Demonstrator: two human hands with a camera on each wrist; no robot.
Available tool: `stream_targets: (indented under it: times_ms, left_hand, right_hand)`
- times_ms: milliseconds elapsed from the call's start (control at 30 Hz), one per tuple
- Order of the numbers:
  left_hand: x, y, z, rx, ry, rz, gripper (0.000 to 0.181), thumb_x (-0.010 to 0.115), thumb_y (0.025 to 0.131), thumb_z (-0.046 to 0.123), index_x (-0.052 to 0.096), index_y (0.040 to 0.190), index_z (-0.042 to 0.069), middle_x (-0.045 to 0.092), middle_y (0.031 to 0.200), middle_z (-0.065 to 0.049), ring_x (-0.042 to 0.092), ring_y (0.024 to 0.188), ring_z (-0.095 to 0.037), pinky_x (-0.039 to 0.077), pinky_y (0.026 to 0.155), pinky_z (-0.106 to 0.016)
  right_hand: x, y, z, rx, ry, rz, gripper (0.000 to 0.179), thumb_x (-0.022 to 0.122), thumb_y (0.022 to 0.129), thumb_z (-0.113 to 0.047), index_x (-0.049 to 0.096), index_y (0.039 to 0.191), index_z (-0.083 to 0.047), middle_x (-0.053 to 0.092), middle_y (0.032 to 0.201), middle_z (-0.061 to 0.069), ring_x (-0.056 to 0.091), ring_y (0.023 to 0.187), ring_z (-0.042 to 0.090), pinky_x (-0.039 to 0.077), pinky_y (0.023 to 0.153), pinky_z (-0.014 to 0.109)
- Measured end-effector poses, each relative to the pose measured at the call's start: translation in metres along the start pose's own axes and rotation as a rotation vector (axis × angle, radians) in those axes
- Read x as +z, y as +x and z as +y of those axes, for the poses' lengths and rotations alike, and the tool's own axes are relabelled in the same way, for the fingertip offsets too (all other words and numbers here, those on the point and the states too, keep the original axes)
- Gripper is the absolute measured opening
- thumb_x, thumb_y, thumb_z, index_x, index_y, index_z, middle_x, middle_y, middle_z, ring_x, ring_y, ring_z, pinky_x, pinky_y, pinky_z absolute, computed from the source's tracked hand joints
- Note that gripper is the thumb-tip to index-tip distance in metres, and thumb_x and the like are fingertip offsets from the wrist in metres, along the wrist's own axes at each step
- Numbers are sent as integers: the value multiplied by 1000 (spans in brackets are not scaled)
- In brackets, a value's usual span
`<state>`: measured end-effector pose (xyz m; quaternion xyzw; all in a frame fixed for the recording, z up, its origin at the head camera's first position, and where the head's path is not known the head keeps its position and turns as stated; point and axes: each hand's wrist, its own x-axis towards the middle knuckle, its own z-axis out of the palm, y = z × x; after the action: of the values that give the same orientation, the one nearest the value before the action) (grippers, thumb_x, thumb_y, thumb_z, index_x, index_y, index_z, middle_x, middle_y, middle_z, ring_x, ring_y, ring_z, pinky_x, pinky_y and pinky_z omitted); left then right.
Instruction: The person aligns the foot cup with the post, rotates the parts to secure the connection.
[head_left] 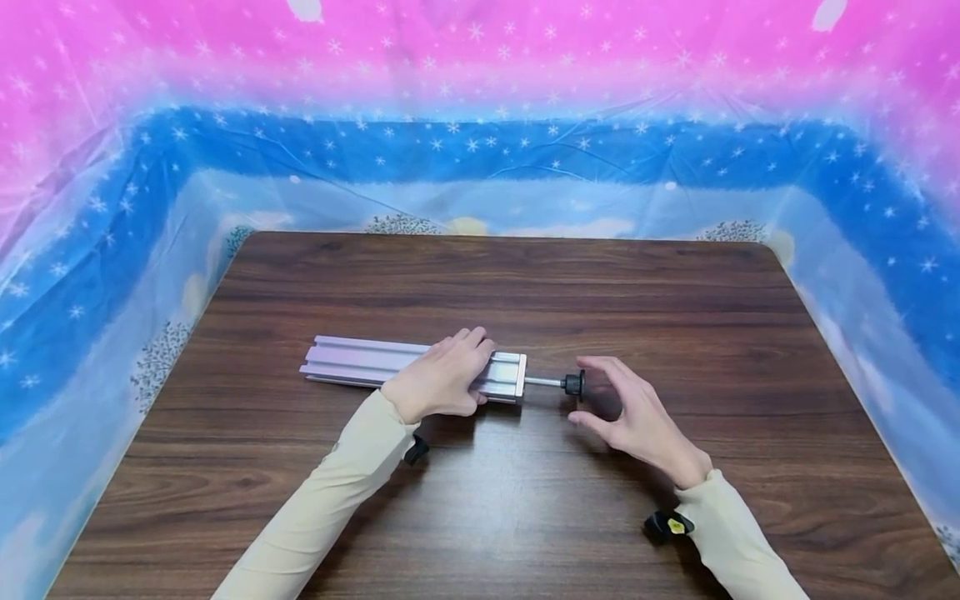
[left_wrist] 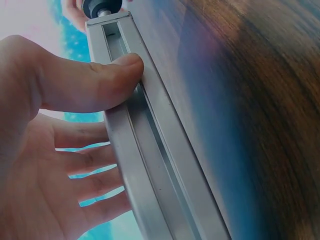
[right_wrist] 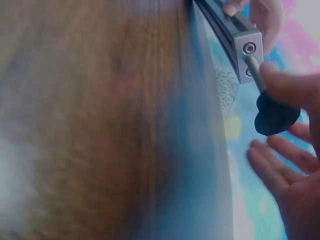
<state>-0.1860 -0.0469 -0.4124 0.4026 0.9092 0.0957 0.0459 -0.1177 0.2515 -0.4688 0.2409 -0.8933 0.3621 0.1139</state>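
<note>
A slotted aluminium profile [head_left: 360, 360] lies across the table. My left hand [head_left: 444, 377] grips it near its right end; in the left wrist view the thumb [left_wrist: 117, 80] presses over a slot and the other fingers reach round the far side. From the end plate [right_wrist: 241, 47], which shows round screw heads, a threaded rod [head_left: 543, 382] sticks out. At its tip is a black levelling foot [head_left: 574, 384] with a round base [right_wrist: 277, 119]. My right hand [head_left: 637, 412] hovers around this foot, thumb and fingers spread apart, with nothing held between them.
The dark wood-grain table [head_left: 487, 283] has rounded far corners. Behind and beside it hangs a pink and blue snowflake cloth [head_left: 465, 150]. A black wrist device [head_left: 663, 527] is at the right sleeve, another [head_left: 416, 450] at the left.
</note>
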Motion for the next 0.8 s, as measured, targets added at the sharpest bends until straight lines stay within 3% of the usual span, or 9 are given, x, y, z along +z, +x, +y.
stream_targets:
  times_ms: [100, 233, 433, 667, 800]
  left_hand:
    - [0, 0, 0, -8, 1, -10, 49, 76, 75, 14, 59, 119, 2, 55, 109, -9, 54, 95, -25, 52, 88, -44]
    - [-1, 0, 0, -13, -3, -12, 50, 76, 76, 15, 58, 121, 3, 55, 110, -9, 55, 96, -25, 52, 89, -44]
    - [-3, 0, 0, -30, -16, -26, 52, 76, 78, 16, 57, 125, 2, 56, 115, -12, 58, 105, -30, 52, 95, -47]
    - [-3, 0, 1, -17, -8, -8, 52, 77, 77, 15, 59, 123, 1, 56, 112, -11, 56, 100, -27, 52, 90, -44]
    - [-3, 1, 1, -7, -6, 6, 52, 77, 76, 14, 59, 123, 0, 55, 109, -10, 54, 95, -25, 52, 86, -42]
  right_hand:
    - [3, 2, 3, -71, 6, 54, 63, 87, 77, -8, 59, 134, -3, 65, 129, 9, 66, 114, 21, 55, 91, 38]
    - [4, 4, 5, -92, 49, 88, 55, 85, 75, 3, 64, 126, 0, 69, 120, 10, 71, 101, 21, 59, 83, 39]
    - [1, 5, 3, -50, 132, 71, 53, 82, 80, 0, 63, 130, -2, 70, 122, 10, 72, 102, 19, 59, 84, 40]
    - [2, 4, 6, -27, 88, 72, 48, 80, 84, -4, 64, 129, 0, 75, 109, 8, 74, 92, 16, 59, 82, 31]
    - [3, 4, 7, 38, 63, 55, 39, 74, 90, -11, 67, 127, -2, 77, 99, 4, 72, 83, 10, 59, 77, 30]
